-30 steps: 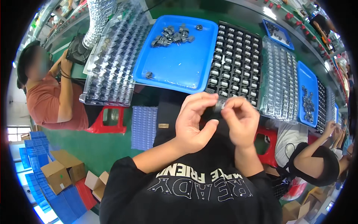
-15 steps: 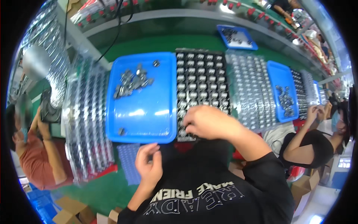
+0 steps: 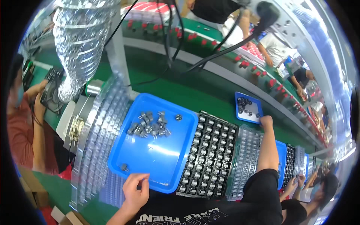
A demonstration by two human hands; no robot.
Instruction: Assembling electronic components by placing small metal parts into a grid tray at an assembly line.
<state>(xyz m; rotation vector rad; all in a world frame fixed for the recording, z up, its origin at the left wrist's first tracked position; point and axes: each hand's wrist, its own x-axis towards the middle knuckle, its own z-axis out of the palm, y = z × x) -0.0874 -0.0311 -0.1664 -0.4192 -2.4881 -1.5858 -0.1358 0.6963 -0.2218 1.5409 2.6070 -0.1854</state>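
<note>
My left hand [image 3: 136, 191] hovers at the near edge of a large blue tray [image 3: 165, 153], fingers loosely curled, with a gap beside the thumb and nothing seen in it. In that tray lies a loose pile of small silver-grey cylindrical metal parts [image 3: 144, 125], with single ones apart from it. My right arm reaches far forward; my right hand [image 3: 266, 121] is at the near right corner of a small blue tray [image 3: 237, 107] of dark metal parts [image 3: 244, 103]. Its fingers are bunched beside one part; whether they grip it is unclear. Between the trays stands a black compartment tray [image 3: 212, 150] filled with silver parts in rows.
Clear plastic trays [image 3: 243, 165] flank the black one; more are stacked [image 3: 103, 138] at left. A foil duct [image 3: 80, 41] and black cables [image 3: 170, 45] hang over the bench. Co-workers [image 3: 30, 135] sit on both sides. A belt edged with red pieces [image 3: 243, 64] runs behind.
My right hand has left the black compartment tray and reached forward right to the small blue tray. My left hand stays near the large tray's edge. The view has turned and shifted.
</note>
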